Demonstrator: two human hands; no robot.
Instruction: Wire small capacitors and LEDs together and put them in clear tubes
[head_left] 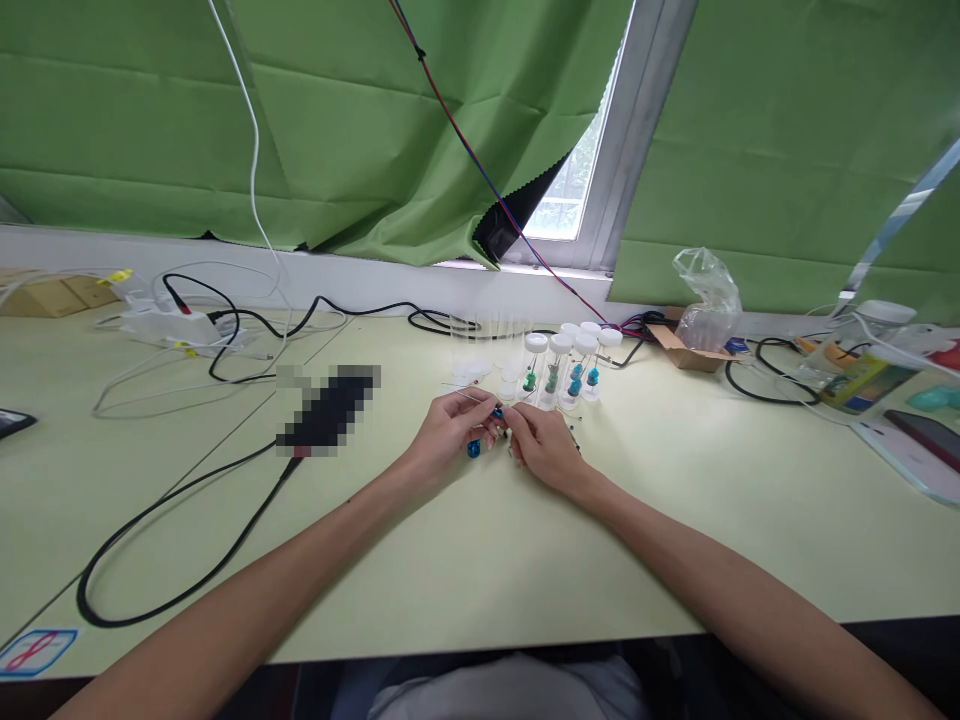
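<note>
My left hand [456, 425] and my right hand [546, 438] meet near the middle of the table, both with fingers pinched. Between their fingertips is a small blue piece [498, 412], mostly covered. A thin wire-like rod sticks out to the left above my left hand. Below my left fingers a second small blue piece [473, 449] shows. Just beyond my hands stand several clear tubes [576, 370] with white caps, holding green and blue pieces on thin stems. To their left are clear tubes [472, 345] that seem to have no caps.
On the left lie a blurred-out black device [330, 410] and its looping black cable [84, 590]. A power strip [169, 325] sits farther back. At the back right are a cardboard box [690, 345] with a plastic bag, more cables, and phones [904, 460].
</note>
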